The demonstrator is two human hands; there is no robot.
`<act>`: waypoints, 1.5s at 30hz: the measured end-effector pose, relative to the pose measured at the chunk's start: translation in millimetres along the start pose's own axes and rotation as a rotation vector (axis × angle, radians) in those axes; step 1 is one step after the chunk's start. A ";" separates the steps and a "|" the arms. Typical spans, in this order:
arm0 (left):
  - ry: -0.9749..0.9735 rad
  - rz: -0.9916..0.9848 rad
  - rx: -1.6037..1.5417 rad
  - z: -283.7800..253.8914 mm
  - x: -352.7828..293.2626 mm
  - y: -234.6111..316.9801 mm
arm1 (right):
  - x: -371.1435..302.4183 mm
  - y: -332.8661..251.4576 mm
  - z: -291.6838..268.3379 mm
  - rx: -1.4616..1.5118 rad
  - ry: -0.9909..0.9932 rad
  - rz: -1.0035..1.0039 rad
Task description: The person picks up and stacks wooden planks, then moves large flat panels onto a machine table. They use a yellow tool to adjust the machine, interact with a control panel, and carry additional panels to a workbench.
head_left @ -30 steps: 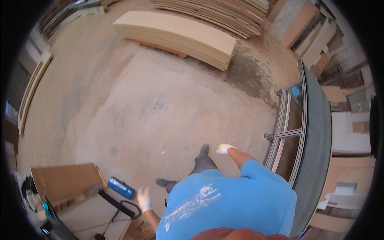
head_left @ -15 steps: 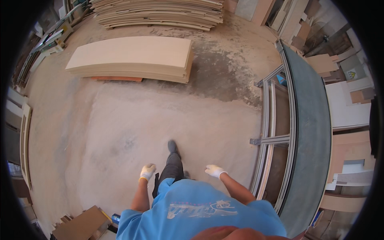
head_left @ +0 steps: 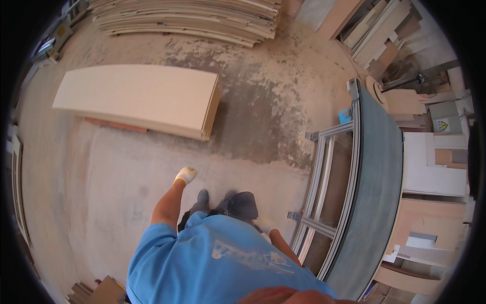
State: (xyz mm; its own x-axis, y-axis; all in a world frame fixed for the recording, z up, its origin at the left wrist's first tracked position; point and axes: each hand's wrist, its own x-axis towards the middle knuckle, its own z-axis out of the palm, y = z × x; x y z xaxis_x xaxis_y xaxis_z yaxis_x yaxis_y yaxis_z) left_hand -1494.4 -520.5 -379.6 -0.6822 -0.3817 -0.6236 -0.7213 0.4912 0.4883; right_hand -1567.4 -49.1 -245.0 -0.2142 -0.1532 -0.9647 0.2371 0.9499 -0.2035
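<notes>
My left hand (head_left: 187,175), in a white work glove with a yellow cuff, is held out over the floor in front of me. Its fingers look curled in, with nothing visible in them. The closest thing ahead of it is a low stack of long pale boards (head_left: 136,99), which it does not touch. My right hand (head_left: 265,224), gloved as well, hangs low beside my raised dark-trousered knee (head_left: 243,205). Its fingers are pale and smeared against the floor, so their shape cannot be made out.
On my right runs a long conveyor-like table (head_left: 377,187) with a grey-green top and a metal frame (head_left: 324,129). A taller pile of thin boards (head_left: 192,17) lies at the far side. Panel offcuts (head_left: 430,218) line the right wall. Cut pieces (head_left: 104,291) lie at lower left.
I have stepped forward and the view has turned a little rightward. The board stack now appears nearer and further left. My left hand has swung forward; the right has dropped back beside my leg.
</notes>
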 end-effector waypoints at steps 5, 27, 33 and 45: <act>0.055 0.317 -0.263 -59.2 150.2 180.5 | 64.0 -32.4 -133.2 -0.413 0.254 -0.629; 0.879 -0.810 -0.204 -172.0 577.3 247.9 | 242.4 -587.8 -727.7 -1.498 -0.667 -0.234; 0.992 -0.934 0.109 -165.2 650.8 243.3 | 476.3 -750.1 -708.6 -1.204 -0.734 -0.489; 1.136 -0.742 0.084 -140.2 659.1 232.4 | 897.5 -742.7 -466.1 -0.875 -0.611 -0.482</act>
State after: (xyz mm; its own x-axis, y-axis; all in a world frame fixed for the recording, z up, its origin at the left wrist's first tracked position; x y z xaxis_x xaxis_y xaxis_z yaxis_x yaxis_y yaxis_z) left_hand -2128.4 -767.7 -591.6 0.1087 -0.9839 0.1417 -0.9772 -0.0796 0.1967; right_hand -2377.4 -765.3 -881.8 0.4438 -0.4279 -0.7874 -0.5286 0.5845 -0.6156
